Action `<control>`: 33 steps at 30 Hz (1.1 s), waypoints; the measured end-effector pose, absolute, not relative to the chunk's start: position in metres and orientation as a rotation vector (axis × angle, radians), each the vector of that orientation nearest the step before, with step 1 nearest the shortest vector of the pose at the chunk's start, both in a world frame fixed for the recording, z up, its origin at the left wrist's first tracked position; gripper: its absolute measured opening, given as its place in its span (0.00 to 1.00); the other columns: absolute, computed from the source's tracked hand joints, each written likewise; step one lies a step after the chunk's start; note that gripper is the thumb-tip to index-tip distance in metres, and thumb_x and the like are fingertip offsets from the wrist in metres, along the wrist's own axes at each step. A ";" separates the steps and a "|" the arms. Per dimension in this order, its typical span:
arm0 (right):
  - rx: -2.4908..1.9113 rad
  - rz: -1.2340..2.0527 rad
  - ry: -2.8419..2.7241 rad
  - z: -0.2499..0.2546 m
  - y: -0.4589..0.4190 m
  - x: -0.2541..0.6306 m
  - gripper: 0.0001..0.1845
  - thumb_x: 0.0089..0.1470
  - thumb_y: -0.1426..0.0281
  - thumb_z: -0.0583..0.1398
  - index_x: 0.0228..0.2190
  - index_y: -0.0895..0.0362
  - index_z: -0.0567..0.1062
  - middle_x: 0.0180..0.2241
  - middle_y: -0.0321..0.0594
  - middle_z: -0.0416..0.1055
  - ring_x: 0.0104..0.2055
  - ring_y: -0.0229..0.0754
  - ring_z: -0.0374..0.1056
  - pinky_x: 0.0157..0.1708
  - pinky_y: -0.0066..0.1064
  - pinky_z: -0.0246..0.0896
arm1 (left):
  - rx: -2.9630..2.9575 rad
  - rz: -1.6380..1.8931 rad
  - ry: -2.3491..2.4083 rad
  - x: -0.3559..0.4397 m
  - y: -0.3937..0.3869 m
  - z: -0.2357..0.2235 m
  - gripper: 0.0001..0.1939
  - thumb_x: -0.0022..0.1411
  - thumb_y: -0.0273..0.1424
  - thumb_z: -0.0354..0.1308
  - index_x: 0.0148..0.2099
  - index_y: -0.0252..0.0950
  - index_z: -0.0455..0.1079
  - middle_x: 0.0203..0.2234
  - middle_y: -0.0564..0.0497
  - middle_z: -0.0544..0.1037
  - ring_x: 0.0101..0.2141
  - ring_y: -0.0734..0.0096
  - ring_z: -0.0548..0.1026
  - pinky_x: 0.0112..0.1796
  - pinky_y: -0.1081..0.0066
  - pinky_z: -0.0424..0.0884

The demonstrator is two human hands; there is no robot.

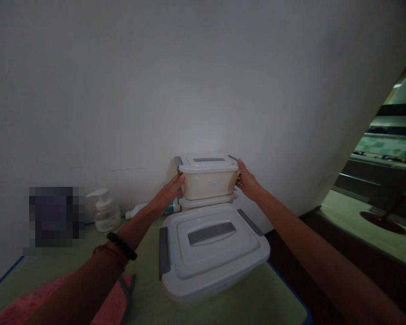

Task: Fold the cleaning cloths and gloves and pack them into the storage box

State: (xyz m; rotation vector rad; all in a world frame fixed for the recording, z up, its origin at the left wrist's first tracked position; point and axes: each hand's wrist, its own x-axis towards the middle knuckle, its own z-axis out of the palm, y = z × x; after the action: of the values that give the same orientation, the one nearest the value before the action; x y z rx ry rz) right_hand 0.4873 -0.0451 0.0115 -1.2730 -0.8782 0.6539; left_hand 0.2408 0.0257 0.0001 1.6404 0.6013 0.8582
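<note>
Against the wall, my left hand (174, 188) and my right hand (247, 179) grip opposite ends of a cream storage box (208, 184) with a white lid and grey clips. Its base rests on, or just over, another lidded box (206, 201), mostly hidden behind the nearer one. Closer to me, a larger storage box (213, 253) with a white lid, a grey handle and grey side clips sits on the table, between my forearms. The fingers of both hands are partly hidden behind the held box.
The table (149, 289) has a green top with a blue edge. At left stand a clear pump bottle (107, 214) and a blurred-out dark object (54, 216). A white tube (137, 210) lies behind my left wrist. Pink cloth (111, 302) lies under my left forearm.
</note>
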 end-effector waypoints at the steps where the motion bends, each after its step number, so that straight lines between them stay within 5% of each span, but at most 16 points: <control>1: -1.272 0.661 -0.889 0.011 -0.045 0.489 0.23 0.60 0.52 0.49 0.44 0.51 0.73 0.48 0.41 0.73 0.49 0.43 0.69 0.48 0.38 0.64 | 1.642 0.857 0.602 0.240 0.025 0.000 0.33 0.64 0.47 0.46 0.66 0.38 0.50 0.66 0.46 0.52 0.63 0.54 0.52 0.57 0.55 0.57; 9: -1.301 0.752 -0.958 -0.009 -0.046 0.499 0.36 0.56 0.43 0.39 0.49 0.51 0.71 0.50 0.43 0.73 0.54 0.46 0.66 0.56 0.40 0.55 | 1.667 0.811 0.674 0.234 0.032 -0.019 0.33 0.61 0.50 0.49 0.64 0.42 0.57 0.65 0.50 0.54 0.64 0.53 0.49 0.59 0.58 0.54; 13: -1.324 0.770 -0.979 -0.025 -0.053 0.505 0.28 0.60 0.51 0.48 0.53 0.54 0.66 0.56 0.46 0.65 0.55 0.49 0.63 0.55 0.49 0.54 | 1.630 0.767 0.777 0.231 0.041 -0.038 0.36 0.60 0.51 0.50 0.66 0.43 0.52 0.66 0.51 0.48 0.65 0.56 0.43 0.61 0.60 0.48; 17: -1.393 0.830 -0.950 -0.036 -0.061 0.513 0.19 0.59 0.62 0.56 0.50 0.56 0.68 0.53 0.46 0.65 0.51 0.48 0.65 0.49 0.48 0.61 | 1.553 0.674 0.822 0.234 0.047 -0.052 0.39 0.59 0.53 0.48 0.67 0.43 0.45 0.66 0.47 0.50 0.64 0.54 0.48 0.58 0.58 0.55; 23: -1.374 0.901 -0.938 -0.041 -0.060 0.512 0.19 0.60 0.62 0.55 0.51 0.56 0.67 0.53 0.46 0.65 0.49 0.47 0.66 0.48 0.46 0.62 | 1.424 0.613 0.831 0.248 0.055 -0.061 0.46 0.56 0.53 0.55 0.69 0.46 0.36 0.64 0.46 0.56 0.59 0.55 0.62 0.54 0.61 0.63; 26: -1.354 0.919 -0.931 -0.039 -0.058 0.509 0.19 0.60 0.61 0.55 0.50 0.56 0.68 0.52 0.45 0.66 0.49 0.46 0.66 0.47 0.46 0.63 | 1.371 0.609 0.794 0.251 0.059 -0.062 0.47 0.54 0.53 0.57 0.68 0.47 0.40 0.63 0.46 0.59 0.56 0.55 0.67 0.50 0.63 0.68; 33: -1.376 0.956 -0.945 -0.032 -0.057 0.506 0.27 0.59 0.50 0.49 0.50 0.54 0.68 0.50 0.46 0.70 0.46 0.46 0.70 0.49 0.45 0.63 | 1.318 0.667 0.693 0.256 0.063 -0.068 0.42 0.53 0.55 0.56 0.65 0.49 0.48 0.65 0.51 0.54 0.62 0.54 0.57 0.52 0.60 0.67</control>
State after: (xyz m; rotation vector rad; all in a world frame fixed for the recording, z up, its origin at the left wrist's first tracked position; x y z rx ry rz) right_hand 0.5060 -0.0574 -0.0321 -1.3762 -0.9447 0.9564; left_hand 0.2558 0.0631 -0.0679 1.3176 0.6932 0.6667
